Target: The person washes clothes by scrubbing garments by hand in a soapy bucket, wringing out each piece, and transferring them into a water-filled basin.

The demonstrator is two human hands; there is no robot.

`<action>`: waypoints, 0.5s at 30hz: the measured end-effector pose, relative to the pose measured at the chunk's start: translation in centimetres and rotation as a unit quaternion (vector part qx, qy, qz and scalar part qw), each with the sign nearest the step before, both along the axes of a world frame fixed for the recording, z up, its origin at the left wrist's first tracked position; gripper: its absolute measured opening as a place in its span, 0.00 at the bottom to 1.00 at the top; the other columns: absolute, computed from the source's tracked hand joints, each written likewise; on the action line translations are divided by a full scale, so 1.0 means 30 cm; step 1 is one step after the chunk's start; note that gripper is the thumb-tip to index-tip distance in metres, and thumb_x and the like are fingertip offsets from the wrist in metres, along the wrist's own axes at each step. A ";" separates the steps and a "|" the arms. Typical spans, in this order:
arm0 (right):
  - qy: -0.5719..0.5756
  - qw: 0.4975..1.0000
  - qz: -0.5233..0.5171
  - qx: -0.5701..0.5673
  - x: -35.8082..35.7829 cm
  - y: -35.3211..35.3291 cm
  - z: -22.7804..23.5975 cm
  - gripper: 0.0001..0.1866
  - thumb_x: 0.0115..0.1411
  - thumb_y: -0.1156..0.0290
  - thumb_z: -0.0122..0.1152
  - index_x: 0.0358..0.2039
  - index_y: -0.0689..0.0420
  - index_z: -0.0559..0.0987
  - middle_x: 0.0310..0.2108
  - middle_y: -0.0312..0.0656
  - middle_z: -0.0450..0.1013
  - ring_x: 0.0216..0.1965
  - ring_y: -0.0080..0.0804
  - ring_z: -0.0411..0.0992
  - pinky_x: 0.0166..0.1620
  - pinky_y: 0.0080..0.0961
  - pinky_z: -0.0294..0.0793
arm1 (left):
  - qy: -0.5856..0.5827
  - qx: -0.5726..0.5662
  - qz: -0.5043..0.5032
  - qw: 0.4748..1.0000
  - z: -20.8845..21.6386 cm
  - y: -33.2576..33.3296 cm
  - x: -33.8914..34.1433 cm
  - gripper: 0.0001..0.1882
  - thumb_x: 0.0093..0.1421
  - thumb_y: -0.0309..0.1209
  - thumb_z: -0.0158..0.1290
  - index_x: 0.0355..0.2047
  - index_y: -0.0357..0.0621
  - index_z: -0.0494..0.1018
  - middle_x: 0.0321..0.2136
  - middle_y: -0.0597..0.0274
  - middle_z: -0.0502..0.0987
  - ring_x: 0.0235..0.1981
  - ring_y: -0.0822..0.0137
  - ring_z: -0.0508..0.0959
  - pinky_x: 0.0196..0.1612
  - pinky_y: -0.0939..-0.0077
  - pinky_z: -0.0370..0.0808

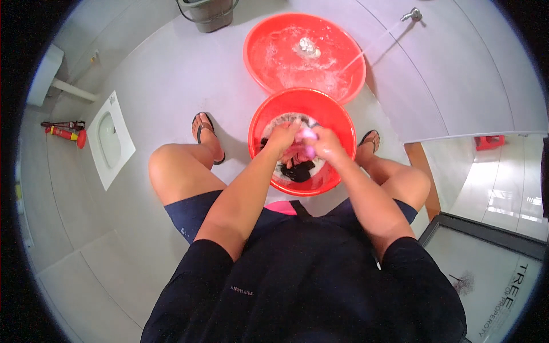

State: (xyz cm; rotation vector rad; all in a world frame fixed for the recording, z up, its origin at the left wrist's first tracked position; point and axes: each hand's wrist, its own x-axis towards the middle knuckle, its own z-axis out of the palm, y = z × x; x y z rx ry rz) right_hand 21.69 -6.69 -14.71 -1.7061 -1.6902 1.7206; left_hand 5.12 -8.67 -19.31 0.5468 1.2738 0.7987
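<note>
A deep red basin [260,117] stands on the floor between my legs, with sudsy water and wet cloth in it. My left hand [281,138] is inside it, fingers closed on a wet pinkish cloth [294,157]. Close beside, my right hand [328,144] is closed around a small pink-and-purple object [309,135], whose exact kind is blurred. It presses against the cloth next to my left fingers. Black cloth [298,171] lies in the suds below both hands, and a dark piece shows at the basin's left side.
Behind is a wider red tub [249,51] with water and a whitish lump [307,48]. A wall tap [413,15] runs a stream into it. A grey bucket [210,16] stands at the back, a squat toilet [110,140] at left, a framed glass panel [486,268] at lower right.
</note>
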 end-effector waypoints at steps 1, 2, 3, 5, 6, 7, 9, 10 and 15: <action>0.066 0.993 -0.068 0.068 0.082 0.021 -0.036 0.10 0.56 0.71 0.67 0.39 0.59 0.84 0.28 0.40 0.77 0.33 0.30 0.75 0.39 0.29 0.74 | -0.006 0.007 -0.015 1.000 0.061 0.021 0.038 0.30 0.66 0.53 0.51 0.56 0.40 0.72 0.48 0.54 0.77 0.46 0.62 0.78 0.45 0.60 0.78; 0.010 0.976 -0.016 0.217 0.067 0.009 0.061 0.09 0.55 0.73 0.68 0.37 0.62 0.83 0.31 0.39 0.75 0.34 0.27 0.73 0.40 0.26 0.73 | -0.071 -0.002 0.015 0.997 0.091 0.012 0.027 0.30 0.66 0.55 0.50 0.54 0.42 0.73 0.45 0.55 0.77 0.43 0.62 0.78 0.42 0.58 0.79; 0.025 0.970 -0.016 0.242 0.096 0.019 0.088 0.11 0.54 0.71 0.69 0.36 0.63 0.82 0.35 0.39 0.74 0.35 0.28 0.73 0.41 0.28 0.72 | -0.140 -0.005 0.035 0.990 0.134 0.021 0.045 0.30 0.66 0.58 0.49 0.52 0.45 0.74 0.42 0.57 0.77 0.41 0.62 0.78 0.39 0.56 0.79; 0.223 0.949 -0.106 0.195 0.131 0.014 0.115 0.15 0.55 0.70 0.67 0.42 0.63 0.80 0.35 0.37 0.73 0.35 0.29 0.72 0.43 0.32 0.73 | -0.152 -0.044 0.087 0.984 0.223 0.034 0.068 0.31 0.66 0.59 0.49 0.52 0.45 0.74 0.39 0.58 0.78 0.40 0.62 0.78 0.37 0.59 0.79; 0.224 0.949 -0.108 0.196 0.134 0.008 0.155 0.15 0.55 0.70 0.67 0.42 0.63 0.80 0.35 0.37 0.73 0.35 0.29 0.72 0.43 0.32 0.73 | -0.175 0.012 0.051 0.983 0.262 0.029 0.055 0.29 0.67 0.56 0.49 0.52 0.44 0.74 0.39 0.59 0.79 0.37 0.64 0.78 0.37 0.65 0.78; 0.366 0.914 -0.149 0.096 0.142 0.007 0.199 0.16 0.57 0.69 0.65 0.45 0.63 0.79 0.38 0.37 0.74 0.37 0.30 0.73 0.44 0.32 0.73 | -0.197 0.069 0.015 0.978 0.280 0.024 0.044 0.27 0.68 0.53 0.49 0.52 0.43 0.75 0.38 0.60 0.79 0.33 0.66 0.78 0.37 0.70 0.77; 0.499 0.846 -0.185 -0.002 0.133 0.003 0.249 0.18 0.58 0.68 0.63 0.47 0.62 0.78 0.40 0.37 0.75 0.38 0.30 0.74 0.45 0.32 0.74 | -0.236 0.095 0.008 0.967 0.265 0.049 0.026 0.22 0.66 0.46 0.56 0.49 0.39 0.76 0.37 0.61 0.80 0.33 0.69 0.79 0.38 0.74 0.77; 0.494 0.840 -0.224 -0.013 0.114 0.002 0.257 0.18 0.58 0.69 0.63 0.48 0.62 0.77 0.43 0.38 0.75 0.40 0.30 0.75 0.46 0.33 0.74 | -0.172 0.134 0.028 0.976 0.257 0.053 0.018 0.20 0.64 0.41 0.59 0.48 0.39 0.77 0.37 0.61 0.80 0.34 0.70 0.79 0.38 0.75 0.77; -0.100 0.951 -0.082 0.282 0.158 0.017 0.106 0.17 0.54 0.67 0.62 0.42 0.62 0.79 0.40 0.55 0.78 0.43 0.46 0.77 0.50 0.36 0.75 | 0.031 0.239 0.104 0.965 0.263 0.040 0.003 0.14 0.61 0.31 0.62 0.45 0.38 0.78 0.34 0.64 0.81 0.33 0.75 0.78 0.37 0.80 0.75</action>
